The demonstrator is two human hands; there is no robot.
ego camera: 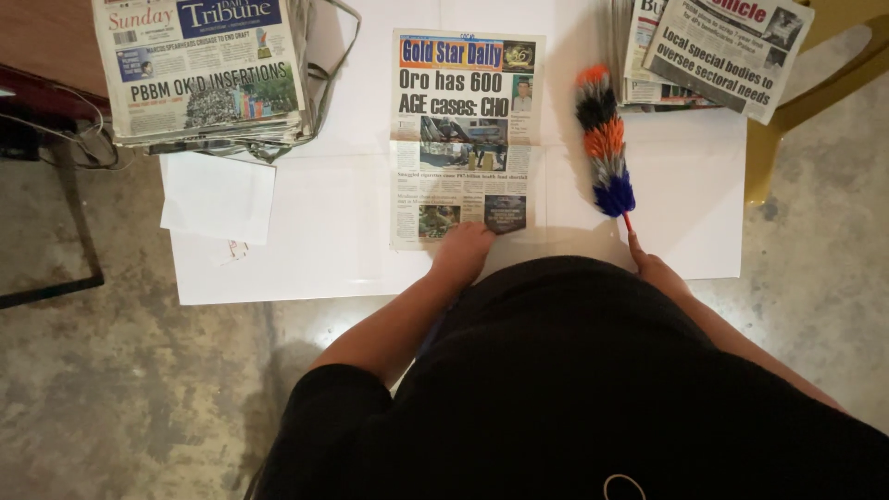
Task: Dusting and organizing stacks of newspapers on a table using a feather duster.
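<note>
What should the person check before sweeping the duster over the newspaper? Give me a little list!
1. Left hand pressing the bottom edge of the newspaper: ok.
2. Right hand gripping the duster by its thin handle: ok.
3. Newspaper lying flat on the white sheet: ok.
4. Duster off the page, resting beside its right edge: ok.
5. Newspaper stacks, one at the left and one at the right, apart from the middle paper: ok.
6. Dust on the page: cannot tell.
</note>
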